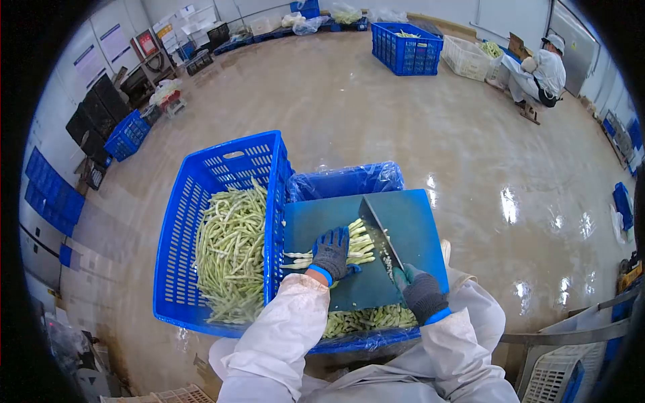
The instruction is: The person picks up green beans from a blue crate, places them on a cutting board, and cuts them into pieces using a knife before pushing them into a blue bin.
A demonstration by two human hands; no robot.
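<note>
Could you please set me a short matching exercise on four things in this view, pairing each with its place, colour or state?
Things
1. Left hand
2. Right hand
3. Cutting board
4. Crate

Descriptions
A. gripping the knife
B. blue, with slotted sides, holding a heap of loose beans
C. gloved, lying across the cut bunch
D. blue-green and flat, beneath both the bunch and the blade

Right pairs: 1-C; 2-A; 3-D; 4-B

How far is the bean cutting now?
Perhaps done: beans in the bin under the board. In hand: the left hand holds a bunch; the right hand has the knife, bits on its blade. Seemingly left: the large heap in the crate beside the board.
</note>
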